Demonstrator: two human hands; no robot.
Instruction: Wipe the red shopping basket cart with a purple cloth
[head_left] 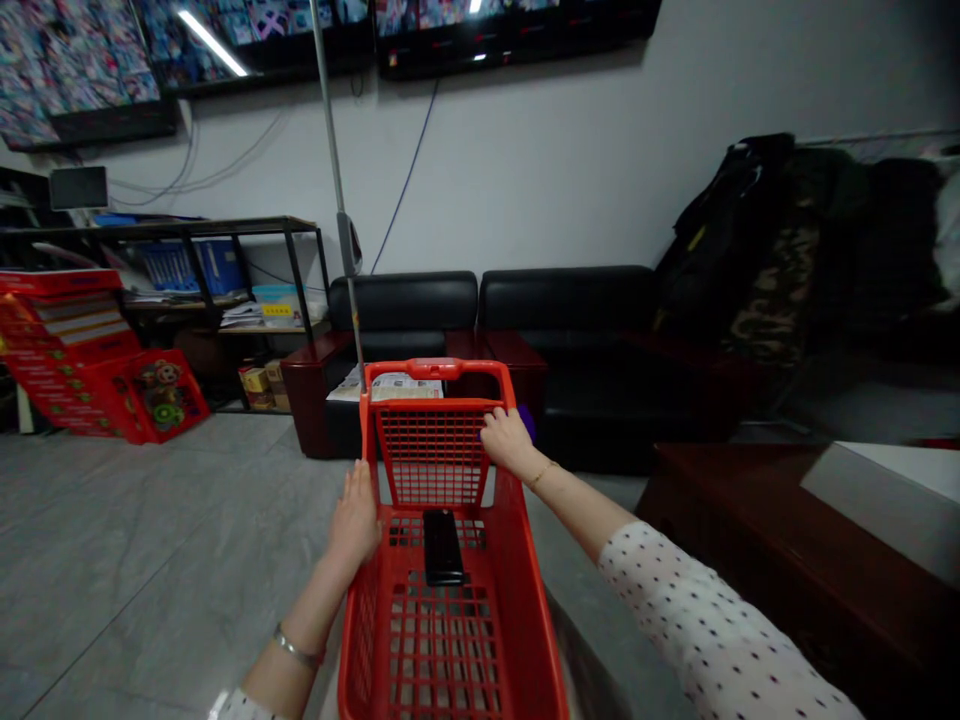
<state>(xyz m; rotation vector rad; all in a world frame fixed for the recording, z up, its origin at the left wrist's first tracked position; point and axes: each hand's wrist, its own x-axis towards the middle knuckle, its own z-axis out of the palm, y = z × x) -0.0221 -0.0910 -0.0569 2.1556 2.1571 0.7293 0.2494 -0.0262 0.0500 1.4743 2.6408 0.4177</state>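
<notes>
A red plastic shopping cart (536, 600) with a grid floor and grid back panel stands in front of me. My left hand (355, 518) lies along its left upper rim, fingers stretched out and flat. At the right side near the cart's handle, the fingers of my right hand (506, 438) are bent over the edge. A small purple piece (527, 423) shows beside and under that hand; it looks soft, but its kind is unclear. A black wallet-like item (442, 548) rests on the cart floor. A thin grey pole (334, 150) rises from the handle's left corner.
Black sofas (570, 330) with dark wooden arms stand along the wall, newspapers (405, 387) on one seat. Red boxes (75, 370) and a shelf (285, 228) are at left. A dark wooden table (720, 500) is close on the right, with coats (780, 240) hanging behind.
</notes>
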